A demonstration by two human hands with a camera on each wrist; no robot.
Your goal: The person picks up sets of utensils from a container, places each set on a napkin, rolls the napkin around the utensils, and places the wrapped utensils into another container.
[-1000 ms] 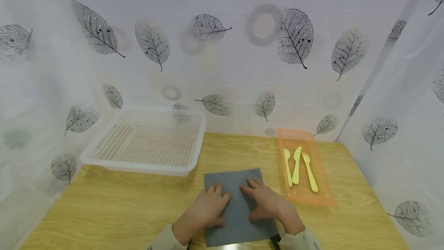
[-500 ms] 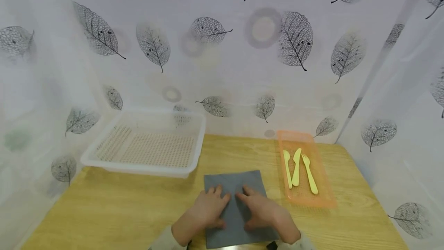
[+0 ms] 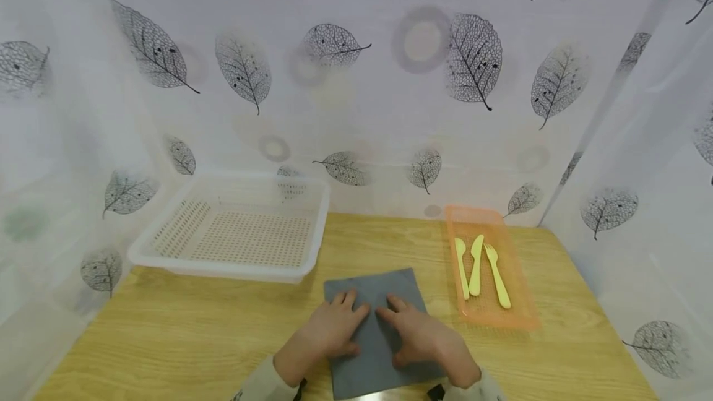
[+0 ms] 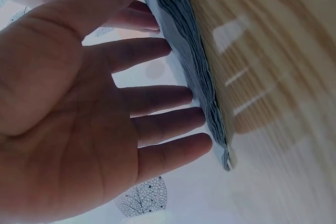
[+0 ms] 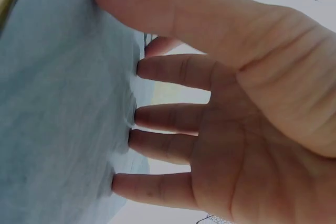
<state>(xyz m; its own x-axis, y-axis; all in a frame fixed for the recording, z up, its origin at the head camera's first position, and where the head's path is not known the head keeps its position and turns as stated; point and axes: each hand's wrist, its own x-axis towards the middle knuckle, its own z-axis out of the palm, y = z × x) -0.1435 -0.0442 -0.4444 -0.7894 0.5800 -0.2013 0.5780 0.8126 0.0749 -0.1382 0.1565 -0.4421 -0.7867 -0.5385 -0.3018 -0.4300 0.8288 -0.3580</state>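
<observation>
- Grey cloth, many-layered at its edge in the left wrist view, lies flat at the near side of the wood-grain table, between and under the two hands.
- White basket, at far left, stands on the table before a curtain printed with dark leaves; its perforated floor shows.
- Left sleeve, pale, comes in from the near edge.
- Left hand rests on the cloth's left part, fingers spread and nearly straight, fingertips touching the fabric, palm raised.
- Right hand lies on the cloth's right part, just beside the left hand; its fingers are straight and apart, the tips pressing small creases into the surface, the thumb touching it too.
- Right sleeve, equally pale, shows at the near edge.
- Orange basket, shallow, stands at right, apart from the cloth. Inside lie, in order, a yellow spoon, a yellow knife and a yellow fork.
</observation>
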